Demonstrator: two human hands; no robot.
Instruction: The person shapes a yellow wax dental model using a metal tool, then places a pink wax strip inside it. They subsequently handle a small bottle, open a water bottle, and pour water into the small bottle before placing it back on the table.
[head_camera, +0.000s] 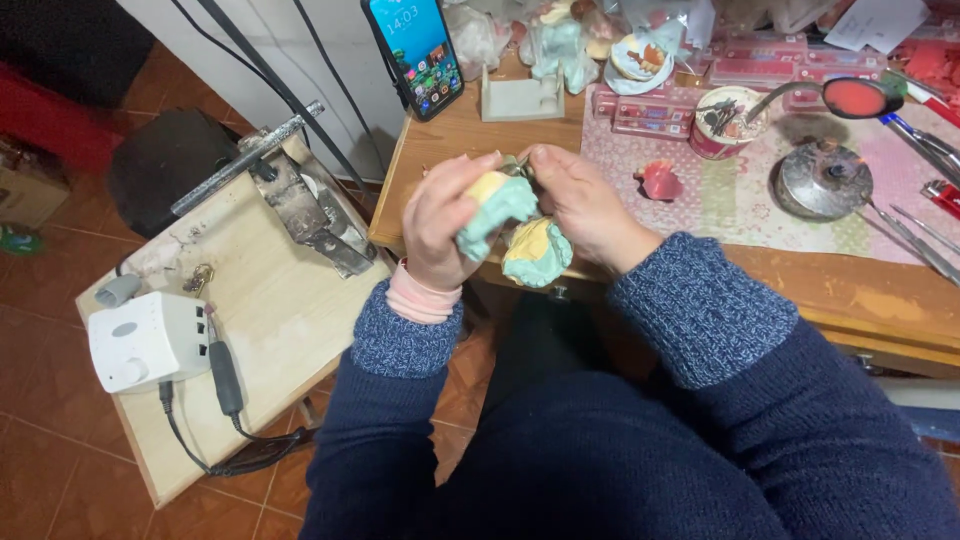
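My left hand (445, 218) grips a green and yellow dental plaster cast (497, 207), held up over the front edge of the wooden desk (470, 140). My right hand (580, 200) pinches a small thin metal tool (518, 165) at the top of that cast. A second green and yellow cast (537, 252) hangs just below, tucked under my right hand; whether the two casts are joined I cannot tell. Both arms wear dark blue knitted sleeves, with a pink cuff at the left wrist.
A phone (418, 50) stands propped at the desk's back left. Pink wax (660, 182), a small metal burner (822, 180), a cup of tools (727, 120) and hand instruments (915, 240) lie on a patterned cloth. A low wooden side table (250, 320) holds a white control box (145, 340).
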